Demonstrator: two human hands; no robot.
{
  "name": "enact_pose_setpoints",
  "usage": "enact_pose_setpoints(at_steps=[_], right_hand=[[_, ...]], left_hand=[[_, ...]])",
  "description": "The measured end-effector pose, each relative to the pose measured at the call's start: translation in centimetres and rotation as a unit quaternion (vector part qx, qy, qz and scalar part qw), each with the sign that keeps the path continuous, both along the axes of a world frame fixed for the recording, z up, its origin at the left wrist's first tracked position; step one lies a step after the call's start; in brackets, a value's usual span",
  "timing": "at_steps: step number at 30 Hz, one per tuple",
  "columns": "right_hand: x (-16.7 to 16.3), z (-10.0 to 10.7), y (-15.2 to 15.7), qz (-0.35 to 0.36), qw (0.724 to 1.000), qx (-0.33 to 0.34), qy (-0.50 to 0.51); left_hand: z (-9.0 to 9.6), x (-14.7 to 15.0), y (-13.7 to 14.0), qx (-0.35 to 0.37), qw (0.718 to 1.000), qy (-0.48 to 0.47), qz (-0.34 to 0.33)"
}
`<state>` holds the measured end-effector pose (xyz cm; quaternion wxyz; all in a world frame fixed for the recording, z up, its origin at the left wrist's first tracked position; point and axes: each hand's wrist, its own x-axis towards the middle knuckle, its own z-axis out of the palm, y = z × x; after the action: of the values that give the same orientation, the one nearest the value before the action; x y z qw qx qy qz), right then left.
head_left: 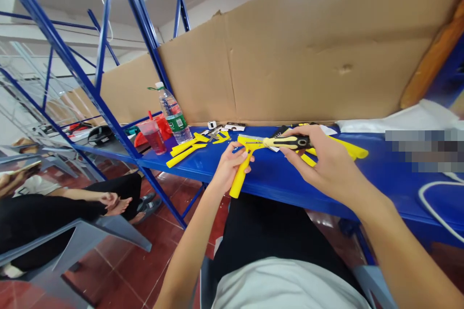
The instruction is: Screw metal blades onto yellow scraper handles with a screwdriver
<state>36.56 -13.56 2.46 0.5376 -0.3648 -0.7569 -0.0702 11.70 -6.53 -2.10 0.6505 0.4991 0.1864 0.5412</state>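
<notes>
My left hand [234, 161] is wrapped round the handle of a yellow scraper [238, 181], a plastic tool with a wide head and a round handle that points down towards me. Between the fingers of my right hand [315, 147] is a screwdriver [284, 142] with a cream and black handle. Its thin shaft lies level and points left, with the tip at the scraper's head; whether it sits in a screw is too small to tell. More yellow scrapers [186, 151] lie on the blue table [275, 178] to the left, and other yellow pieces [350, 148] lie behind my right hand.
A water bottle [176, 116] and a red-tinted cup [154, 136] stand at the left by the blue rack post. Cardboard [308, 58] walls off the back. A white cable [427, 193] curls at the right. Another person [90, 198] sits on a grey chair at the left.
</notes>
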Motion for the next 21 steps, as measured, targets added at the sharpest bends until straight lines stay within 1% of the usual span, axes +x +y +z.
enact_pose_setpoints(at_steps=[4,8,11,14,16,18,21], right_hand=[[-0.1,0.1,0.3,-0.015,0.999,0.031,0.012],[-0.4,0.6,0.0,0.028,0.998,0.049,0.031],[-0.4,0.4,0.3,0.058,0.994,0.085,0.033],[-0.4,-0.2,1.2,0.052,0.992,0.109,0.033],[-0.4,-0.6,1.7,0.027,0.993,0.107,0.041],[-0.4,-0.8,2.1,0.01,0.994,0.091,0.056],[-0.3,-0.9,2.3,0.03,0.995,0.058,0.074]], left_hand=[[0.2,0.2,0.1,0.002,1.0,0.011,0.012],[0.2,0.4,-0.1,0.019,0.999,0.031,0.01],[0.2,0.4,-0.2,0.029,0.998,0.045,0.013],[0.2,0.5,-0.3,0.035,0.997,0.056,0.029],[0.1,0.7,-0.3,0.041,0.996,0.068,0.046],[0.0,0.9,-0.2,0.046,0.994,0.082,0.06],[-0.2,1.0,-0.1,0.047,0.992,0.09,0.075]])
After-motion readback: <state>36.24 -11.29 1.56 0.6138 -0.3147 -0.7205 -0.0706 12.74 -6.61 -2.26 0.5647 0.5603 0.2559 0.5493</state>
